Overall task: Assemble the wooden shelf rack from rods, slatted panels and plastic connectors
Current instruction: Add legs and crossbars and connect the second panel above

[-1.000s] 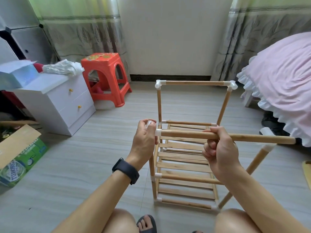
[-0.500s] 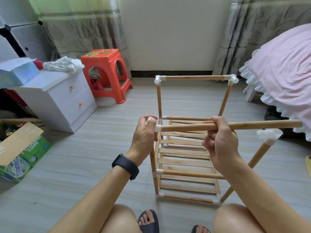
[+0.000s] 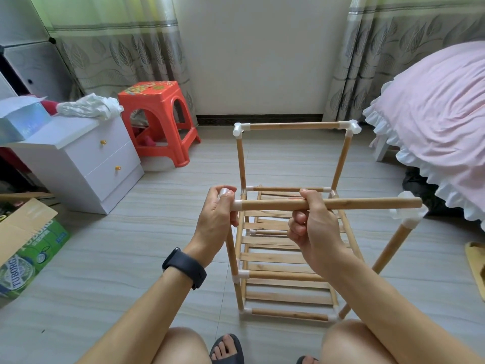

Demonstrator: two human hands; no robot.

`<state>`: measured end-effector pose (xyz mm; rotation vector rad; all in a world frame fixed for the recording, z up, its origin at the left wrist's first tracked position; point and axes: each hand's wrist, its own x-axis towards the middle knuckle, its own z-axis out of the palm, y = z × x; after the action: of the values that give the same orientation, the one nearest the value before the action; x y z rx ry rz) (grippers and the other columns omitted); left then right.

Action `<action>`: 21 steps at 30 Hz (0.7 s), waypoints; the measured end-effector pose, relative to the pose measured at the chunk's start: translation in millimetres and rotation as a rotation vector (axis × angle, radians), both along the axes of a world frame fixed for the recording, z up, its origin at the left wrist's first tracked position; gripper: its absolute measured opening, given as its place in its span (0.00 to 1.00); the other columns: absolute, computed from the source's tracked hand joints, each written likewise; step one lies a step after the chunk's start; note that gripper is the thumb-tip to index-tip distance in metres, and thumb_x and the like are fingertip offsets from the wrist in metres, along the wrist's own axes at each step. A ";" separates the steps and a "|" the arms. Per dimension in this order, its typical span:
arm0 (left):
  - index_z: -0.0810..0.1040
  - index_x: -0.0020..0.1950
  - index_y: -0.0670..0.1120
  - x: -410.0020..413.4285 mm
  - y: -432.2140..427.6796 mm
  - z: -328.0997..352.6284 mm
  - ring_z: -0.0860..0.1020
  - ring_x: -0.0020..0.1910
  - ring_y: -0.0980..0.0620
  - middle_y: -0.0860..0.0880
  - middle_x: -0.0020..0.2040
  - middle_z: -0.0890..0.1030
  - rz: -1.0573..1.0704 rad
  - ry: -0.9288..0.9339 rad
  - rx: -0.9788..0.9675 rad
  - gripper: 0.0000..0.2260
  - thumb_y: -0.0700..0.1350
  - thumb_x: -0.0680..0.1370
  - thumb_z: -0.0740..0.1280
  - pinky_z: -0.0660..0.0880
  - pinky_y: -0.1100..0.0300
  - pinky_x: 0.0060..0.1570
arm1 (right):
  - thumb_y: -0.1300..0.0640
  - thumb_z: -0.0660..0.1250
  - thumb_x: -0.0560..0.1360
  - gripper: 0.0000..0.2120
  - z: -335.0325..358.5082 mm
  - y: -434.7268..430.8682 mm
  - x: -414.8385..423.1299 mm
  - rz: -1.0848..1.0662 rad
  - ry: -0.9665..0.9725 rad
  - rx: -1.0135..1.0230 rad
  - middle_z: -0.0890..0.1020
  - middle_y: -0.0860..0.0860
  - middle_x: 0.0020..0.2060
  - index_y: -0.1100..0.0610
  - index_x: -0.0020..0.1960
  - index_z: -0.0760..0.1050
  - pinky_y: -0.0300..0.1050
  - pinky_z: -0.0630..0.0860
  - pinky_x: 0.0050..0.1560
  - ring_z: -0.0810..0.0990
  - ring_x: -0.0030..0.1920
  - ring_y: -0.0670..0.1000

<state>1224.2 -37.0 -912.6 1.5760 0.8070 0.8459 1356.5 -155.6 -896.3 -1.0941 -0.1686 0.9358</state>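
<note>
Left hand point(image 3: 216, 215) grips the white corner connector point(image 3: 237, 205) at the near-left top of the rack point(image 3: 296, 126), with the thumb pressed on its cap. Right hand point(image 3: 316, 232) is wrapped round the loose rod point(image 3: 367, 203), thumb on top and fingers curled under. The rod runs from the left hand's connector, through the right hand, and out to the right. Its left end sits in that connector.

Half a second ago the rod's right end tilted up and stuck out well past the free connector point(image 3: 408, 215). Now the rod is near level and its tip lies right at that connector, crossing its upper part. Cannot tell if it is seated. One second ago the tip sloped lower and also reached out further right. The left hand's grip is unchanged, and the right hand sits slightly lower.

The free connector caps the slanted leg rod point(image 3: 391, 252), right of the right hand. The slatted panels point(image 3: 273, 257) lie below both hands, inside the frame.

Black wristband point(image 3: 185, 267) on the left wrist. Red stool point(image 3: 157, 119) and white drawer unit point(image 3: 86, 164) are far left of the left hand, the pink bed point(image 3: 433, 106) far right.
</note>
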 end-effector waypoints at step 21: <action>0.67 0.74 0.53 130.7 -87.8 67.2 0.73 0.61 0.55 0.53 0.67 0.73 -0.555 0.502 1.027 0.22 0.55 0.81 0.64 0.77 0.58 0.54 | 0.51 0.62 0.82 0.12 9.4 -130.1 97.8 -0.601 -0.660 -0.140 0.74 0.48 0.32 0.57 0.44 0.75 0.42 0.71 0.37 0.73 0.33 0.47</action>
<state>1354.8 -124.8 -845.4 2.8210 0.1751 0.4374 1454.2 -285.7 -886.9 -1.4472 -0.2939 0.0297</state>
